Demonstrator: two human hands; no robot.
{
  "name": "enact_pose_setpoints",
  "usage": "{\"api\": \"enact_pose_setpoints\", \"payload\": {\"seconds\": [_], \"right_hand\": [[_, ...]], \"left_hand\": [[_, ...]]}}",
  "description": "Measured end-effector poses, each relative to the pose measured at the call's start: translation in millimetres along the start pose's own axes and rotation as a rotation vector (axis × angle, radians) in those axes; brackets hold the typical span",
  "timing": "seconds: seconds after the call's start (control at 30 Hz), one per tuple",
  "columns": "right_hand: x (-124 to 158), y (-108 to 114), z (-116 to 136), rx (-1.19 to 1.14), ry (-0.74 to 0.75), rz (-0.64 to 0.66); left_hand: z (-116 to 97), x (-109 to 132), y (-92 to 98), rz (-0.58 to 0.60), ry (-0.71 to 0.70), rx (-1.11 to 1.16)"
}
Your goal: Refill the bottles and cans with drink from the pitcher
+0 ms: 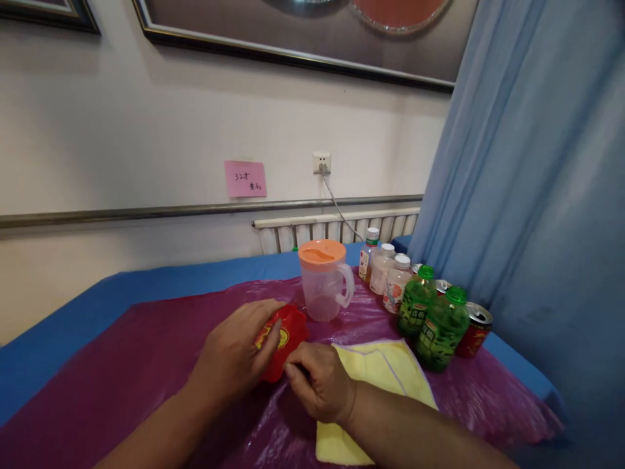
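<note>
A red scalloped dish (288, 335) with a yellow emblem lies on the purple plastic sheet (122, 365). My left hand (237, 355) rests on its left side, fingers curled over the rim. My right hand (319, 381) is closed at the dish's lower right edge, fingertips pinching its rim. Just behind the dish stands a clear plastic jug (325, 281) with an orange lid. A yellow cloth (375, 384) lies under my right wrist.
Two green bottles (434, 319), a red can (474, 331) and three small white-capped bottles (385, 270) stand at the right. A blue curtain (537, 163) hangs close on the right. Behind the blue-covered table are a wall, a radiator and a socket.
</note>
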State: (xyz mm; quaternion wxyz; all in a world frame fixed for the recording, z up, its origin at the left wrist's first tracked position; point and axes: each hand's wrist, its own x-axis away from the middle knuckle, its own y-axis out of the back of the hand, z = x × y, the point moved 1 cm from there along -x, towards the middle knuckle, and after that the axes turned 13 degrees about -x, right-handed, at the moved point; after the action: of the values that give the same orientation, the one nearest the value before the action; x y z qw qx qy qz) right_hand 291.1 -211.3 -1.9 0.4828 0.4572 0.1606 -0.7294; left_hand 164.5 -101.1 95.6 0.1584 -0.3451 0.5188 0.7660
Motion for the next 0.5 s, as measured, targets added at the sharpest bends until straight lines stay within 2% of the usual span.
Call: {"api": "enact_pose_setpoints", "payload": {"seconds": [0.1, 0.2, 0.3, 0.37, 0.43, 0.5], "right_hand": [[-4.4, 7.0, 4.7, -0.026, 0.029, -0.149], [-11.9, 16.2, 8.8, -0.042, 0.028, -0.274], [-28.2, 34.2, 10.2, 0.014, 0.036, -0.429], [-42.9, 51.5, 5.7, 0.081, 0.031, -0.564], [-57.3, 69.7, -6.3, 0.108, -0.045, -0.718], [-67.6, 84.0, -24.8, 0.073, -0.213, -0.84]], "left_hand": [[-0.2, -32.9, -8.6, 0.032, -0.008, 0.076], [4.7, -69.5, -24.9, 0.084, -0.019, 0.168], [12.7, -109.2, -43.2, 0.204, -0.026, 0.194], [17.7, -134.2, -53.6, 0.32, -0.093, 0.176], [21.7, -155.5, -62.3, 0.416, -0.18, 0.137], [24.2, -171.6, -69.9, 0.465, -0.257, 0.123]]}}
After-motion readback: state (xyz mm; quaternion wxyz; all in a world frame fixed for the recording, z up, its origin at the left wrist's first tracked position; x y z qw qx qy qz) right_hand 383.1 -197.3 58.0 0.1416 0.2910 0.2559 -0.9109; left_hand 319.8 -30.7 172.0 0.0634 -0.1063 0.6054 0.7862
